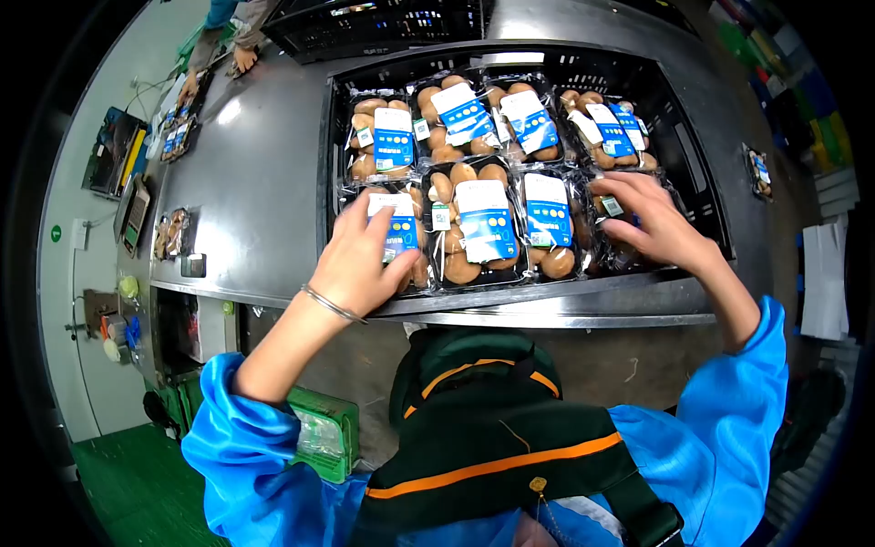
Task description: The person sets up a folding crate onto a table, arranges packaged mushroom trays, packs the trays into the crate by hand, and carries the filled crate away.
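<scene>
A black plastic crate point(688, 146) holds two rows of film-wrapped mushroom packs with blue and white labels, such as the middle front pack point(483, 219). My left hand point(355, 264), wearing a bracelet, lies over the front-left mushroom pack point(401, 228), thumb and fingers apart across it. At the other end of that row, my right hand point(661, 223) has its fingers curled over the front-right mushroom pack point(612, 208), which it partly covers. Its thumb and forefinger sit on either side of a small green-and-white sticker.
Under the crate is a steel table point(246, 210). Behind stands another black crate point(374, 32). Loose mushroom packs point(171, 232) lie at the left, with a scale-like device point(135, 214) beyond. Another person's hand point(244, 59) is at the far left. A green crate point(324, 433) stands below.
</scene>
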Tool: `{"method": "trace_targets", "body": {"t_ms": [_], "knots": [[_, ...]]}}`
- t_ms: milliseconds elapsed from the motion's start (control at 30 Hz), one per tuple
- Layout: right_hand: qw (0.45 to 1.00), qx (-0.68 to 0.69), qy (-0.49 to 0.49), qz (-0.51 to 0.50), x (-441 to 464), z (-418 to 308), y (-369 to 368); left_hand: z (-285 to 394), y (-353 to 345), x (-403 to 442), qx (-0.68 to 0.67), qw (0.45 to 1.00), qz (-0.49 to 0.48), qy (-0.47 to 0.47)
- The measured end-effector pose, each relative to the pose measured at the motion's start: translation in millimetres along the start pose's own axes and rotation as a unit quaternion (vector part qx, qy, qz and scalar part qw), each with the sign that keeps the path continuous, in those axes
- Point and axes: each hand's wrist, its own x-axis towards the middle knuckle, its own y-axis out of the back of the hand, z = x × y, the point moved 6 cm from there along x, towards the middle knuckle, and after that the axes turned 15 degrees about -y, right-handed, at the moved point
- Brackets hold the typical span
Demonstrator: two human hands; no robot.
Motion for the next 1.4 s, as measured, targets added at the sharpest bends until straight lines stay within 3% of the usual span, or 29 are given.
{"method": "trace_targets", "body": {"t_ms": [33,100,167,233,267,367,400,500,533,633,700,767,833,900,967,1000,1033,1100,1167,1267,1300,1367,1400], "knots": [[0.997,0.062,0.051,-0.012,13,-13,-5,21,13,15,0.085,0.99,0.075,-0.087],[0.995,0.073,0.067,-0.007,50,-24,-29,44,10,59,0.019,0.981,0.099,-0.165],[0.989,-0.056,-0.066,-0.12,87,-11,-67,53,-14,90,0.041,0.971,0.123,-0.2],[0.989,-0.035,-0.05,-0.132,94,-2,-73,46,-46,103,0.006,0.976,0.029,-0.217],[0.992,0.0,-0.036,-0.118,91,8,-76,43,-65,94,0.047,0.972,-0.065,-0.219],[0.971,0.122,-0.041,-0.202,89,15,-44,34,-44,82,0.024,0.971,-0.044,-0.233],[0.947,0.224,-0.066,-0.222,98,27,-44,32,-41,82,0.034,0.969,-0.037,-0.242],[0.93,0.253,-0.071,-0.256,119,55,-31,36,-58,95,0.068,0.964,-0.089,-0.241],[0.887,0.311,-0.074,-0.333,120,57,-31,37,-78,97,0.107,0.961,-0.084,-0.242],[0.893,0.224,-0.071,-0.384,118,38,-33,52,-115,104,0.144,0.955,-0.106,-0.236],[0.944,0.122,-0.019,-0.305,126,44,-51,50,-107,104,0.112,0.958,-0.103,-0.244],[0.985,0.091,0.043,-0.139,105,40,-36,41,-85,92,0.049,0.958,-0.04,-0.28],[0.986,0.156,0.045,-0.031,70,45,1,33,-54,74,0.032,0.973,-0.052,-0.221],[0.994,0.101,-0.032,-0.001,29,59,40,20,-22,48,0.108,0.983,-0.074,-0.125],[0.981,0.027,-0.058,-0.181,-14,86,5,-18,-46,15,0.081,0.988,-0.102,-0.077],[0.952,-0.059,-0.152,-0.258,-22,82,-20,-21,-49,16,0.066,0.989,-0.103,-0.083],[0.927,-0.069,-0.24,-0.278,-24,74,-26,-18,-53,16,0.076,0.985,-0.141,-0.058],[0.945,-0.095,-0.218,-0.224,-15,70,-44,-18,-63,19,0.096,0.981,-0.161,-0.041],[0.939,-0.115,-0.225,-0.236,-11,58,-40,-16,-53,27,0.076,0.979,-0.191,-0.001],[0.957,-0.002,-0.139,-0.254,-2,49,9,44,-33,47,0.076,0.976,-0.064,-0.193],[0.981,-0.005,-0.111,-0.158,16,71,16,64,-32,56,0.068,0.963,-0.042,-0.257],[0.967,0.135,-0.217,0.016,55,119,24,98,-38,91,-0.012,0.921,-0.029,-0.388],[0.944,0.125,-0.298,0.07,92,171,-11,106,-50,104,-0.016,0.914,-0.032,-0.404]]}}
